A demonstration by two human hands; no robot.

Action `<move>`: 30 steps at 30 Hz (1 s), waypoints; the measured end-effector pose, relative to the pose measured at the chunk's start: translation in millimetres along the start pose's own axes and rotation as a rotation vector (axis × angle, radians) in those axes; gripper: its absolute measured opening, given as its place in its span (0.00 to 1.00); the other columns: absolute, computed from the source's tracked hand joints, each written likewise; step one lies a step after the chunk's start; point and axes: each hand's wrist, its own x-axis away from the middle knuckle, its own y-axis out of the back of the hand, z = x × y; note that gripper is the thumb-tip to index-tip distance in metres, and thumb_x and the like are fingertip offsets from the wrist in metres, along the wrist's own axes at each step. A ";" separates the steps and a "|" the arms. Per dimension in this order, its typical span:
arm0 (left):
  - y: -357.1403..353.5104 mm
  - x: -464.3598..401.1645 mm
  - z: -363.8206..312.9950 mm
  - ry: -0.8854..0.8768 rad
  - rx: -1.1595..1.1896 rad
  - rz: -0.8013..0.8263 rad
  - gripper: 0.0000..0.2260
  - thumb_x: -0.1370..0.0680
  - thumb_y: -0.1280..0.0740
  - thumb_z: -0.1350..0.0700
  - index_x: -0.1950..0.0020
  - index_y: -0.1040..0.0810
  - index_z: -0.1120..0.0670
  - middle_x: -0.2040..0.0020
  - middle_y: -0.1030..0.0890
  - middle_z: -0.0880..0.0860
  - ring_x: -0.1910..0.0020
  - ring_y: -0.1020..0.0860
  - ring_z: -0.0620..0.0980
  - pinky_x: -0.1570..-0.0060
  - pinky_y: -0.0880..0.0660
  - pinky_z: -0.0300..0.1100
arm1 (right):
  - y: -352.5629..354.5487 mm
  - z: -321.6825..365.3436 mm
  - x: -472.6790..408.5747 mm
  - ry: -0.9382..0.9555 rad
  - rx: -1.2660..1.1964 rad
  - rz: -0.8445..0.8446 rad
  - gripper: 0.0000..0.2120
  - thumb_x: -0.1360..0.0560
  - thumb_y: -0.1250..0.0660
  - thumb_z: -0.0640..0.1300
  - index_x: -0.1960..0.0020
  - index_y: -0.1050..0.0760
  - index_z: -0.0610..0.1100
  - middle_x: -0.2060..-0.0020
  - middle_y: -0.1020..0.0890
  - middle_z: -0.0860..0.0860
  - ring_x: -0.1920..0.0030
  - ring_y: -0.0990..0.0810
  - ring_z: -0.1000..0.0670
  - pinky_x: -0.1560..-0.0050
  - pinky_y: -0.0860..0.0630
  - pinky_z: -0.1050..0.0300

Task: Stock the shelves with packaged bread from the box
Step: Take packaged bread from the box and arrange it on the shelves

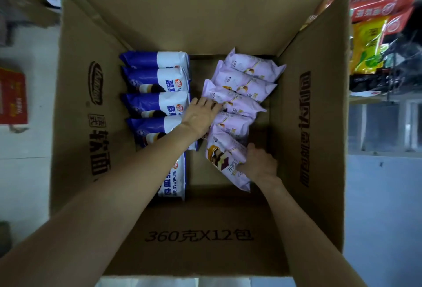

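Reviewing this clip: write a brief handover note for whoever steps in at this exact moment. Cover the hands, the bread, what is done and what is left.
Left hand: reaching into the cardboard box, fingers on the pink bread packs mid-row.
Right hand: gripping the nearest pink pack at its right edge.
Blue-and-white bread packs: a row along the box's left side, untouched.
Shelves to the right hold other packaged goods.
Done: cannot tell how much has been shelved.
Left: lift out the pink packs, then the blue-and-white ones, and shelve them.
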 end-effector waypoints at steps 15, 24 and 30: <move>105.8 71.1 7.8 0.238 0.715 -0.267 0.22 0.27 0.33 0.45 0.39 0.28 0.58 0.45 0.22 0.60 0.46 0.24 0.60 0.57 0.33 0.46 | 126.0 -22.1 160.2 0.189 -0.648 -0.760 0.24 0.38 0.23 0.45 0.46 0.28 0.49 0.59 0.22 0.59 0.57 0.23 0.48 0.61 0.28 0.57; 177.8 205.0 51.3 0.651 1.297 -0.600 0.27 0.32 0.41 0.29 0.45 0.26 0.48 0.50 0.20 0.45 0.49 0.23 0.46 0.49 0.28 0.43 | 207.5 2.5 206.4 0.347 -1.099 -0.632 0.26 0.35 0.22 0.47 0.42 0.31 0.51 0.50 0.24 0.53 0.49 0.25 0.51 0.55 0.31 0.62; 231.2 259.9 88.8 0.594 1.504 -0.899 0.12 0.21 0.36 0.52 0.46 0.28 0.61 0.54 0.21 0.50 0.55 0.21 0.45 0.64 0.25 0.31 | 246.9 58.0 234.4 0.546 -1.014 -0.656 0.15 0.32 0.24 0.46 0.61 0.32 0.54 0.71 0.29 0.60 0.69 0.28 0.64 0.66 0.35 0.68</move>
